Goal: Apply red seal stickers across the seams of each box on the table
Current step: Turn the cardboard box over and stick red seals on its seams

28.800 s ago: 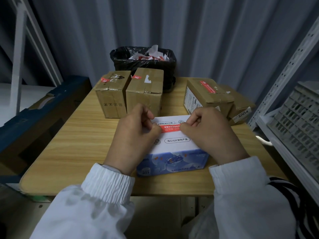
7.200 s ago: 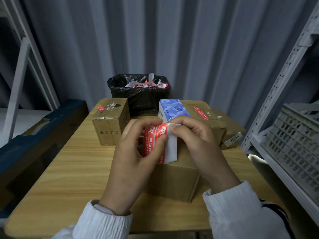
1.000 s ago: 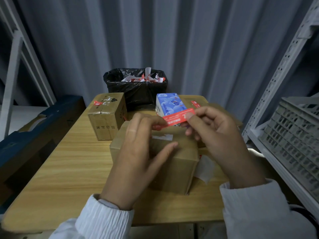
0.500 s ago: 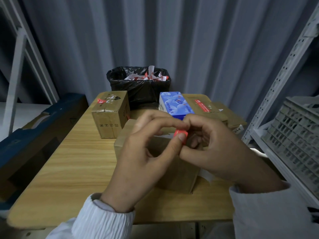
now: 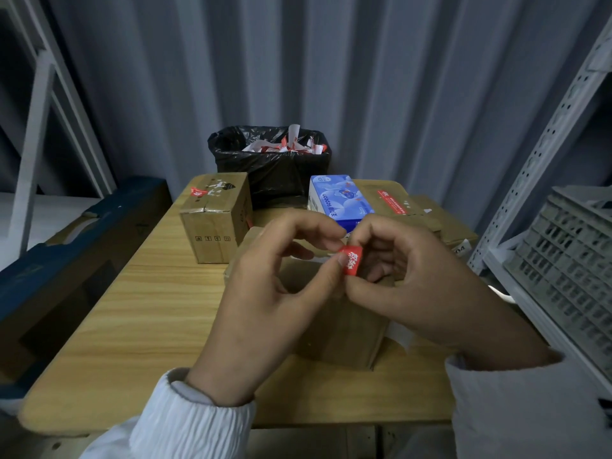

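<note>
Now more red sticker [image 5: 351, 265] between fingers [image 5: 326, 276]

The single head-worn camera looked forward and down, close over the hands [image 5: 347, 286] and wooden surface [image 5: 142, 313].

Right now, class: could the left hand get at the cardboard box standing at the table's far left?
Probably yes: only bare table lies between the left hand and that cardboard box, though it pinches the red sticker.
</note>
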